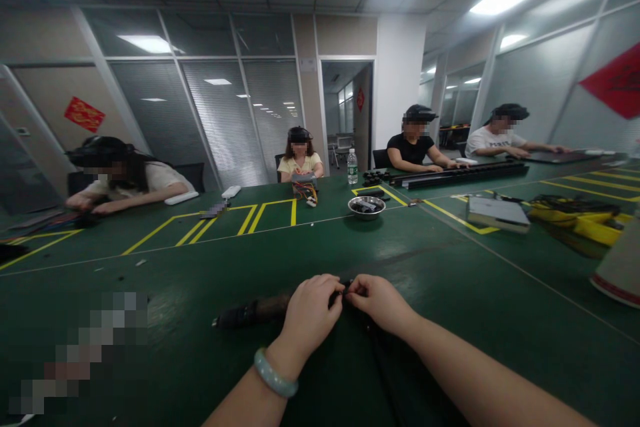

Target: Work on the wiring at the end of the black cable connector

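A dark cylindrical tool (pixel 250 313) with a metal tip lies on the green table, its tip pointing left. My left hand (pixel 315 300), with a pale bangle at the wrist, is beside and partly over the tool's right end, its fingers pinched together. Close to it on the right, my right hand (pixel 377 300) has thumb and fingers closed. Between the fingertips of both hands is something small and dark, too hidden to make out. A dark cable seems to run down from below the hands toward the near edge.
Beyond the hands stand a metal bowl (pixel 367 207) of dark parts and a water bottle (pixel 353 168). A silver box (pixel 499 213) and yellow trays (pixel 595 223) of cables lie right. Several people sit across the table (pixel 225 247). A pixelated patch covers something at lower left.
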A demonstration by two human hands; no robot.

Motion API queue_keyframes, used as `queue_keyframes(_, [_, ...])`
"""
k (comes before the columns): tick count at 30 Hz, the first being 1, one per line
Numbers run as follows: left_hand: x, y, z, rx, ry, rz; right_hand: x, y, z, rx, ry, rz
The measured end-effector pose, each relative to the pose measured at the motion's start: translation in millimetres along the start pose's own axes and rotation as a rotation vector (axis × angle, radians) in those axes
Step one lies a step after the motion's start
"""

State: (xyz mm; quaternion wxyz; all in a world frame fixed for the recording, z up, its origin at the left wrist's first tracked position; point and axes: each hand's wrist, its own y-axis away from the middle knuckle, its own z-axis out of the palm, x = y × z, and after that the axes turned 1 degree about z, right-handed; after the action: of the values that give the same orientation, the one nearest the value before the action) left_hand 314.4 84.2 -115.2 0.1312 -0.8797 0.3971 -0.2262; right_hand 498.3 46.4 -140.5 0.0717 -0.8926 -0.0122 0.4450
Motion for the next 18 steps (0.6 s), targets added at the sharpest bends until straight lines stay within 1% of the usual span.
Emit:
queue_keyframes(11, [-0.4,-0.6,0.1,-0.006,0.003,-0.009,-5.1,1.4,-1.8,-0.007,0.003,0.020])
queue_keyframes(18, [-1.0,-0.9,0.1,-0.004,0.005,-0.010,-2.7,-0.2,-0.2,-0.011,0.008,0.031])
